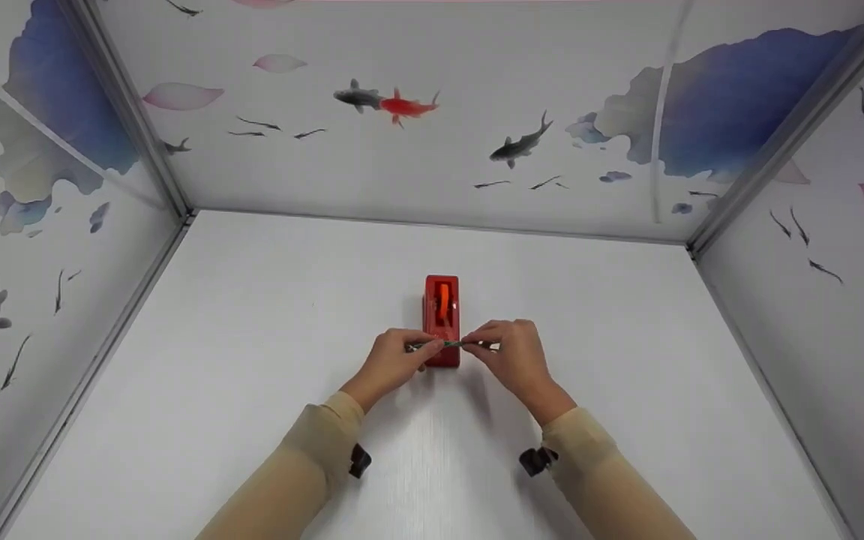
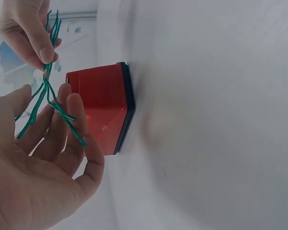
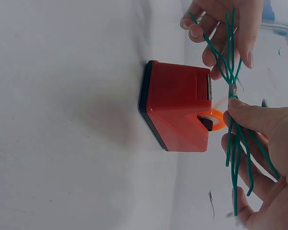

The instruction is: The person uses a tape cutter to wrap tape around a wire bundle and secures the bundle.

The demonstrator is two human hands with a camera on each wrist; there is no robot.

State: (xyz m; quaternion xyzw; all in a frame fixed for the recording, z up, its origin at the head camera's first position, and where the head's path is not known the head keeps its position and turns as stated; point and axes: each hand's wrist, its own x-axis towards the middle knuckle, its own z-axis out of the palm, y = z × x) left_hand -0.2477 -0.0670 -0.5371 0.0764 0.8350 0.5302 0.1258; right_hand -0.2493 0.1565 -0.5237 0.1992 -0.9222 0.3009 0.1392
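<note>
A bundle of thin green wires (image 3: 233,89), bound at its middle by a narrow shiny wrap, spans the space between both hands, its loose ends fanning out each way. My right hand (image 1: 518,358) pinches it between thumb and fingers just beside the wrap. Around the other end, my left hand (image 1: 393,361) has its fingers spread and loosely bent; wire ends lie across them, and its thumb stands apart from the fingers. Just beyond the hands is a red tape dispenser (image 1: 432,319) with an orange roll core (image 1: 444,302) and a toothed cutting edge (image 3: 210,88).
The dispenser stands on a white table (image 1: 312,285). White panels printed with fish and blue leaf shapes enclose it at the back (image 1: 432,172), left and right. A black wrist device (image 1: 538,460) sits at the right sleeve, another (image 1: 359,460) at the left.
</note>
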